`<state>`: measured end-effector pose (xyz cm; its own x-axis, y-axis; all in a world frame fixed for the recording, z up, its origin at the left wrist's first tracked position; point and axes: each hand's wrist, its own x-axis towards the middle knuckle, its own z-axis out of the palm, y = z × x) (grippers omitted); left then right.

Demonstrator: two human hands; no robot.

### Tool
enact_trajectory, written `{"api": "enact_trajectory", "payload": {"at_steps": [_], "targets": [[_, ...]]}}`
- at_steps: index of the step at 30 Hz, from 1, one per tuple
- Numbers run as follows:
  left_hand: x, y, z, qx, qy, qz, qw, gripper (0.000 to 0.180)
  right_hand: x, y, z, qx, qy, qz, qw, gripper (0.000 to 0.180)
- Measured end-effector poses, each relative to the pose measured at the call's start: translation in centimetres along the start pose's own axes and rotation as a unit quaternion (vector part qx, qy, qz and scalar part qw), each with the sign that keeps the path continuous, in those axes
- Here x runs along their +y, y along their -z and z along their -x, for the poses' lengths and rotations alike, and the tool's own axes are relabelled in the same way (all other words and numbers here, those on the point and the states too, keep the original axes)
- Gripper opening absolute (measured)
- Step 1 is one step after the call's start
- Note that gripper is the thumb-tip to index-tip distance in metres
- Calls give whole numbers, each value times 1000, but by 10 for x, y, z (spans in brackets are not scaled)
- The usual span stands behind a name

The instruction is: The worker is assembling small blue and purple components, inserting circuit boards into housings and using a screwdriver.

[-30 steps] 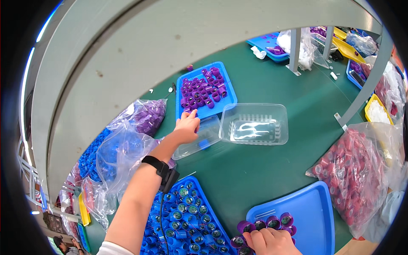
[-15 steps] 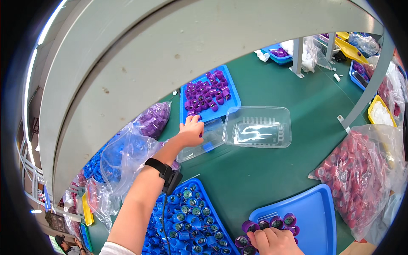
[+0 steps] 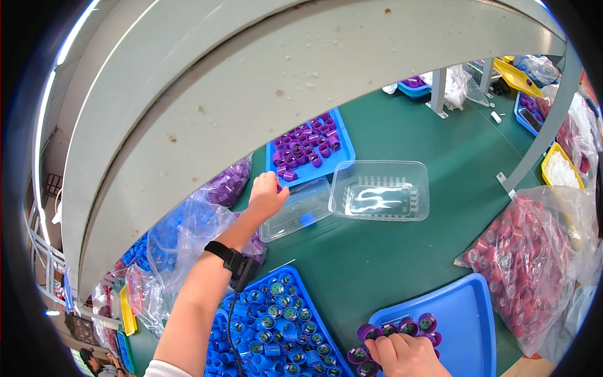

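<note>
My left hand [image 3: 267, 196] reaches to the near edge of a blue tray [image 3: 345, 135] that holds many short purple plastic cylinders [image 3: 303, 151]. Its fingers are closed, and a bit of purple shows at their tips, seemingly one such cylinder. At the lower right, my right hand [image 3: 407, 357] is curled over a cluster of purple cylinders [image 3: 409, 327] in a second blue tray [image 3: 461, 314]. Several of these stand with open ends up and dark parts inside. The right fingertips are hidden among them, so what they grip does not show.
A blue tray of blue cylinders [image 3: 276, 320] with green discs inside lies below my left forearm. Between the trays stand a clear plastic box [image 3: 380, 188] and a clear lid [image 3: 295, 210]. Bagged red parts [image 3: 518, 264] sit right. A grey beam [image 3: 251, 81] crosses above.
My left hand has moved left and slightly up, along the near edge of the far tray. The right hand keeps its place over the purple cylinders. The view has shifted slightly.
</note>
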<state>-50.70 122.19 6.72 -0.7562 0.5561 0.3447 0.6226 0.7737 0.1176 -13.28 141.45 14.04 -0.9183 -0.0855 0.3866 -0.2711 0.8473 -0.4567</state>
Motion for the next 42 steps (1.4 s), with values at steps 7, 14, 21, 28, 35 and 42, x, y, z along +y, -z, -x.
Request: {"api": "enact_trajectory", "payload": {"at_steps": [7,14,21,28,35,42], "targets": [[9,10,-7,-25,151,101,983,26,1,0,-4,1,0,12,1000,18],[-4,3,-11,-33,238,170,956,24,1,1,-6,-6,-7,6,1000,18],[11,10,0,-146,54,36,987,27,1,1,-5,-15,-2,-9,1000,18],[18,9,1,-220,-97,-2,971,29,3,-1,-2,-12,8,-5,1000,19],[19,15,0,-263,-74,-40,961,27,2,3,-3,-12,10,-8,1000,19],[26,20,-6,-354,-18,-22,935,17,1,3,-2,-19,9,-3,1000,20]]}}
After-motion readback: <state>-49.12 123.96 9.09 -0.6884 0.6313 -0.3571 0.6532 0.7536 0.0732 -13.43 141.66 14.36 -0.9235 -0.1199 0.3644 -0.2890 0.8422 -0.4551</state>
